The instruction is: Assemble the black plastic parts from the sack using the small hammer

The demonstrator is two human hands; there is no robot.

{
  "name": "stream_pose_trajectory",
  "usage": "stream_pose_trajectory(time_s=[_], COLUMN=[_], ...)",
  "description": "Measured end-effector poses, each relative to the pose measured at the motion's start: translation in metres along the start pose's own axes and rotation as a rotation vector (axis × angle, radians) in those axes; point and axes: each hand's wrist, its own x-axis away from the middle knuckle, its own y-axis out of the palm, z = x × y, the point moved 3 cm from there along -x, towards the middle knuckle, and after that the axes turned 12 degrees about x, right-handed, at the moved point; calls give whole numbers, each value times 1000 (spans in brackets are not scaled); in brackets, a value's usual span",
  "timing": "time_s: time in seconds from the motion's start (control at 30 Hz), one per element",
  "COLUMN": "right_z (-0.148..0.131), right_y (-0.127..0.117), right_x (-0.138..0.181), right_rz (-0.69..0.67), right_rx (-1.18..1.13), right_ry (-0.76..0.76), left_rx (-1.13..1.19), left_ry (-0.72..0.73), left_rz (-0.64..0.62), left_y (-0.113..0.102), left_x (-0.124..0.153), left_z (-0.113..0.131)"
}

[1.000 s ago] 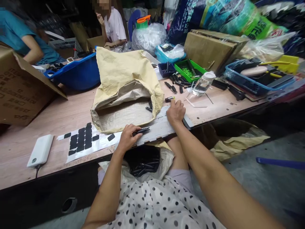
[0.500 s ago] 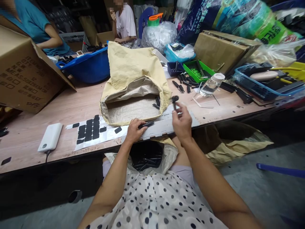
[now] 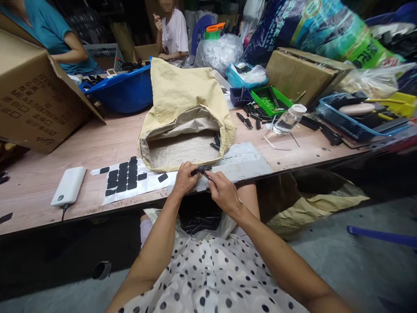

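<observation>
At the table's front edge, my left hand (image 3: pixel 186 179) is closed around a slim black tube-shaped part (image 3: pixel 207 168), which it holds low over the grey board (image 3: pixel 243 163). My right hand (image 3: pixel 224 191) grips the handle of a small dark tool with a round head (image 3: pixel 200 168), shaped like a small hammer. The head meets or overlaps the black part beside my left fingers; whether they touch I cannot tell. Behind both hands lies an open yellow sack (image 3: pixel 185 93) with several black parts (image 3: pixel 215 141) in its mouth. On my lap, another bag (image 3: pixel 228 226) holds many similar black pieces.
To the left are a sheet of black stickers (image 3: pixel 122 176), a white power bank (image 3: pixel 68 186) and a cardboard box (image 3: pixel 35 91). Rightward stand a clear bottle (image 3: pixel 288 119), a green tray (image 3: pixel 270 98) and a blue basket (image 3: pixel 361 117). Two people sit across the table.
My right hand has come down and left, bringing the tool's head from the raised position to the black part. My left hand has stayed nearly in place, still holding the part.
</observation>
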Motion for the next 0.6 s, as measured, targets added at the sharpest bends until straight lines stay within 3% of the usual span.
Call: stream_pose_trajectory(time_s=[0.13, 0.37, 0.5, 0.6], right_z=[3, 11, 47, 88], right_y=[-5, -7, -28, -37], right_x=[-3, -5, -34, -66], right_rz=[78, 92, 194, 183], right_rx=[12, -1, 96, 248], right_ry=[39, 80, 280, 500], left_rx=[30, 9, -45, -69], left_ry=[-5, -12, 15, 19], left_rz=[9, 17, 21, 20], left_y=[1, 0, 0, 1], left_x=[0, 0, 1, 2], left_z=[-2, -3, -1, -2])
